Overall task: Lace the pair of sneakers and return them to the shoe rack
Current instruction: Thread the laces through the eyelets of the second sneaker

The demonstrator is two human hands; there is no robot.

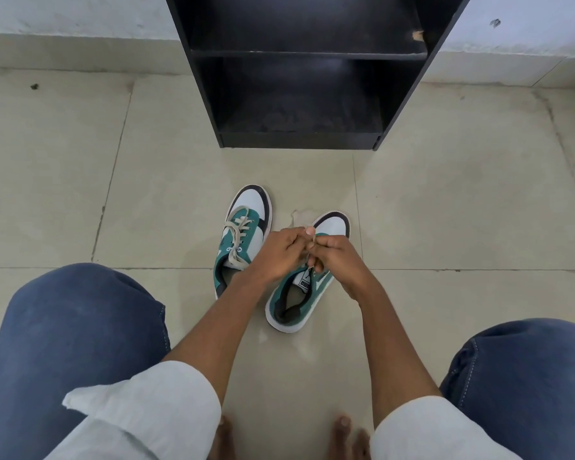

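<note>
Both hands, left hand and right hand, pinched a lace over the right sneaker on the floor; the laced sneaker lay beside it, before the shoe rack

Right sneaker lace holes hidden behind both hands; shoe rack top cut off by frame edge.

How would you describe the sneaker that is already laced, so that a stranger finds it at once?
Start at the black shoe rack against the wall; two green and white sneakers lie on the tiled floor before it. The laced sneaker is the one nearer the person's left knee. Its beige lace shows fully, and no hand covers it, unlike its neighbour.
</note>
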